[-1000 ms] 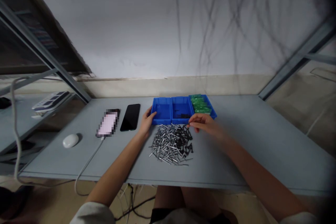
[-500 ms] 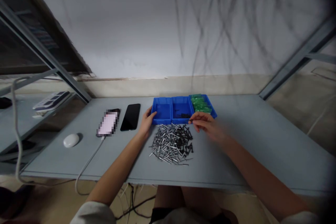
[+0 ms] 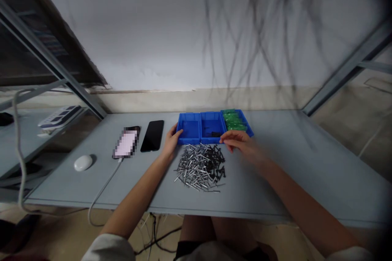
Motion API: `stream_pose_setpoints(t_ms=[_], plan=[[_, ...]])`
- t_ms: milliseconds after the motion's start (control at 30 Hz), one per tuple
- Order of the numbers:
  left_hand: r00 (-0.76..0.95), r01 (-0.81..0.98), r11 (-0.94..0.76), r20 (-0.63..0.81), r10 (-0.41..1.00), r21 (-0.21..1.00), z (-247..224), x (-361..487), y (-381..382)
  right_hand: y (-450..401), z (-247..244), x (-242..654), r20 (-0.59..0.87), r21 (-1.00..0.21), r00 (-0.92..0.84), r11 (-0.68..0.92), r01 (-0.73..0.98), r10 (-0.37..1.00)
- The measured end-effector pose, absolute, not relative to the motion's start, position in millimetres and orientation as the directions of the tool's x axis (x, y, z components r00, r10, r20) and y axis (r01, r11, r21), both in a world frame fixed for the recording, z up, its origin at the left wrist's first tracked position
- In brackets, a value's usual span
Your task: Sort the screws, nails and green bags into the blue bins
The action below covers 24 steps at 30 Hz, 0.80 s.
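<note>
Three blue bins stand side by side. The left bin [image 3: 190, 129] looks bare inside, and my left hand [image 3: 172, 140] grips its left wall. A few dark screws [image 3: 215, 134] lie in the middle bin [image 3: 210, 122]. Green packets [image 3: 234, 120] fill much of the right bin [image 3: 251, 132]. In front of the bins lies a heap of silver screws [image 3: 194, 169] with black screws [image 3: 219, 172] along its right side. My right hand [image 3: 237, 140] is at the front right corner of the middle bin, fingertips pinched; what they hold, if anything, is too small to tell.
Left of the bins, a black phone [image 3: 152, 136] and a lit phone [image 3: 126, 143] with a white cable lie on the grey table [image 3: 272, 195]. A white mouse-like object [image 3: 83, 163] is at the far left. A power strip [image 3: 61, 117] lies beyond the frame post.
</note>
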<state>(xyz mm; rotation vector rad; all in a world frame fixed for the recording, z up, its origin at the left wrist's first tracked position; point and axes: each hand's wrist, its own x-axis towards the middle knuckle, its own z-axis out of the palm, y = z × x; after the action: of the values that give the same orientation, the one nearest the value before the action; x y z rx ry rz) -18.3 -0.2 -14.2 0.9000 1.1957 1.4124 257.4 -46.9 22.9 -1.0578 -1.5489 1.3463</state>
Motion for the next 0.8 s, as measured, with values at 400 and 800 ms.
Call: stream_pose_setpoints(t_ms=[400, 800], plan=[[-0.169, -0.250, 0.047, -0.092, 0.981, 0.967, -17.3, -19.1, -0.1, -59.5, 8.0, 230.1, 0.025, -0.470, -0.405, 0.369, 0.802, 0.914], [-0.166, -0.251, 0.045, -0.089, 0.982, 0.967, -15.4, -19.3, -0.2, -58.9, 3.7, 227.2, 0.094, -0.718, -0.339, 0.300, 0.629, 0.936]])
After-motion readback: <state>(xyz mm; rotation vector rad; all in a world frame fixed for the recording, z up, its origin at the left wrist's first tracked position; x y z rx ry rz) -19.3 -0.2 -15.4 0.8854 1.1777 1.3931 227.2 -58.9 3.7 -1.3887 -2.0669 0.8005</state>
